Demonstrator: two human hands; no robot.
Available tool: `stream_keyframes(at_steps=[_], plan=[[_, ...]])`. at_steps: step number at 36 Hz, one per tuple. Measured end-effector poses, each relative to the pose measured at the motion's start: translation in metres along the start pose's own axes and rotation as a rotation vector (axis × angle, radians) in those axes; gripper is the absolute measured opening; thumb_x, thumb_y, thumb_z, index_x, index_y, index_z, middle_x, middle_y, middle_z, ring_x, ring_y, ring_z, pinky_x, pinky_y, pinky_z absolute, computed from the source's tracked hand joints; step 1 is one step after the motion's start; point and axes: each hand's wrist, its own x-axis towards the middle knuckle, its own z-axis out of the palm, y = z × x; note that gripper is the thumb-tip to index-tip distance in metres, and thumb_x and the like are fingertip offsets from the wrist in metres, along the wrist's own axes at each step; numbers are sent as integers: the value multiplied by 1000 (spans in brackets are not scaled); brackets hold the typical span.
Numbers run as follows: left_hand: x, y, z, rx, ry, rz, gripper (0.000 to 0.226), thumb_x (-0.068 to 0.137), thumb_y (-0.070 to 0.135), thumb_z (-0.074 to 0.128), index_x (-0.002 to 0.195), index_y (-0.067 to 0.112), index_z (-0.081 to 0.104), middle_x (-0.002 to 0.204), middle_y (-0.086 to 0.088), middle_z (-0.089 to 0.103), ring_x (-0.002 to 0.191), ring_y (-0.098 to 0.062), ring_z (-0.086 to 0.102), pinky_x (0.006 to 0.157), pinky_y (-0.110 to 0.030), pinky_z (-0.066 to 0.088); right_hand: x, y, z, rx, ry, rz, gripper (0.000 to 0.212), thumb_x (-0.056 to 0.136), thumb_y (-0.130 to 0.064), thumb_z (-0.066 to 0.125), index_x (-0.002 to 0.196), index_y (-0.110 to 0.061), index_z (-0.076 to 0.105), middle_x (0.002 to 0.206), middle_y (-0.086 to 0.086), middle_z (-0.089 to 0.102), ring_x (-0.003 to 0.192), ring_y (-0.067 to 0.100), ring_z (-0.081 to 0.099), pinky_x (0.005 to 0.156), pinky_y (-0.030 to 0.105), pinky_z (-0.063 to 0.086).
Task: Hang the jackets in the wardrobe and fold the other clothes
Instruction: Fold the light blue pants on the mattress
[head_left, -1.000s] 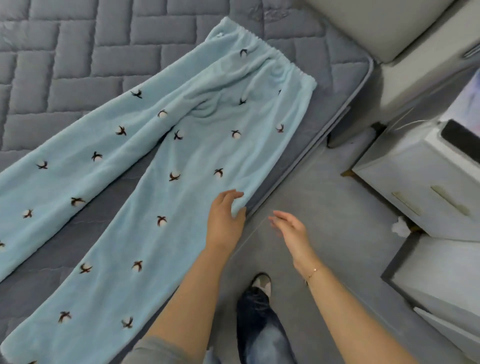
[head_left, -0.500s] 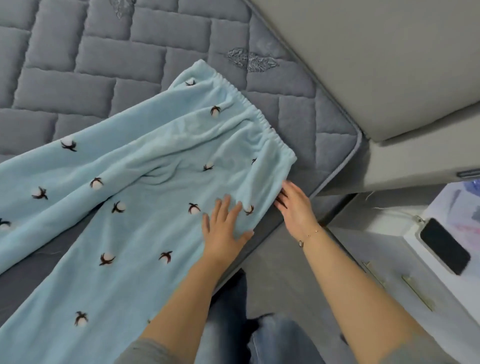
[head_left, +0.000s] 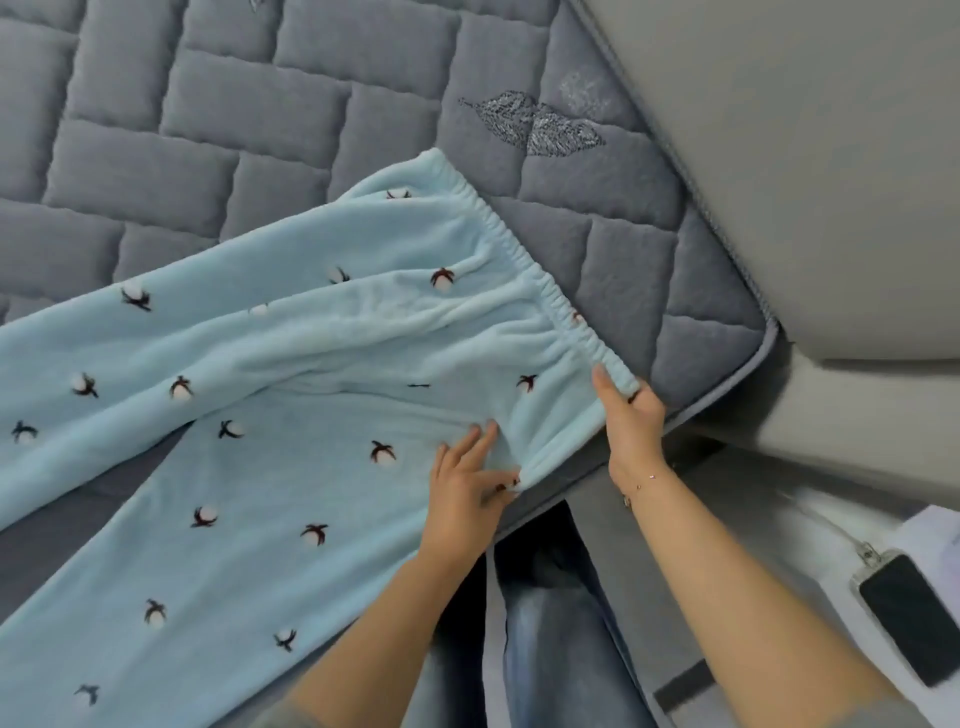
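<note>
Pale-blue fleece trousers run leftward across the bed from both hands, right hand pinching the waistband corner, left hand gripping the near edge.

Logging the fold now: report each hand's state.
Left hand: pinches the side edge of the light blue fleece trousers.
Right hand: grips their elastic waistband corner.

One head-worn wide-angle view, steeply downward and close over the mattress corner and both forearms.
</note>
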Motion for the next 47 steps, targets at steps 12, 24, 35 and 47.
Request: stream_keyframes(at_steps=[12,24,35,47], plan=[[78,17,-154,-486,513,-331,20,92,3,61,92,22,68,92,10,68,81,3,61,74,-10,46,12,-77,71,-867,-385,-837,30,88,4,60,117,-2,64,125,12,57,117,26,52,104,27,35],[170,-98,-271,257,151,-582,44,90,46,60,130,33,50,140,-3,44,133,-28,34,107,-41,25,90,-143,268,-1429,-690,-1066,50,91,-38,60,137,-20,48,139,3,47,132,23,38,111,35,19],[204,-110,-336,460,159,-249,47,74,47,79,105,14,63,111,-13,53,104,-34,50,85,-43,38,114,-189,309,-1339,-420,-1149,17,94,-16,51,106,-12,62,114,10,61,101,36,56,86,40,34],[219,-148,-358,241,508,-300,13,92,21,59,98,15,49,97,-11,59,91,-33,53,70,-35,31,135,-159,330,-1457,-181,-1087,25,99,-12,39,120,-12,52,127,14,49,121,33,41,96,42,29]])
